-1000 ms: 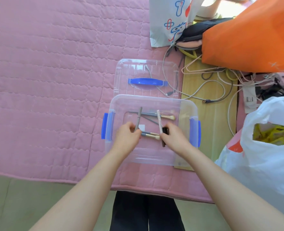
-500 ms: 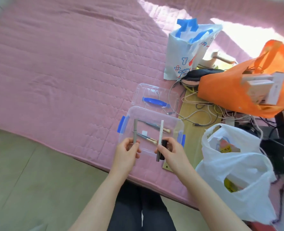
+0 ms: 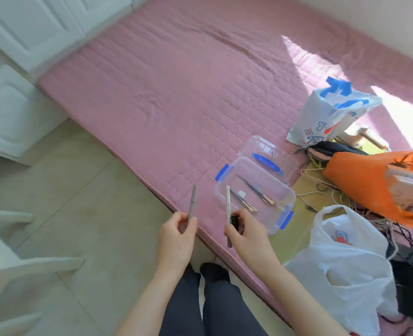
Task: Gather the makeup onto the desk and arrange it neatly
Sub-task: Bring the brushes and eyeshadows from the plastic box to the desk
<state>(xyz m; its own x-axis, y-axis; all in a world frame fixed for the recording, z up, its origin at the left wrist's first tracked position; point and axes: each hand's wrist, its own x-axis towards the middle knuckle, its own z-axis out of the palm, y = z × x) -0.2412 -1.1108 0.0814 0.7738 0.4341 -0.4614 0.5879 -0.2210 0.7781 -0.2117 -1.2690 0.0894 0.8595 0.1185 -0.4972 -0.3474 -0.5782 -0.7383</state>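
A pink quilted mat (image 3: 176, 93) spreads beyond the left hand (image 3: 176, 241). Just right of the right hand (image 3: 246, 235) slumps a white plastic bag (image 3: 346, 270). Farther beyond it lie an orange bag (image 3: 360, 183), tangled cables (image 3: 319, 184) and a white-and-blue bag (image 3: 321, 117). White cabinet doors (image 3: 19, 69) stand far left.
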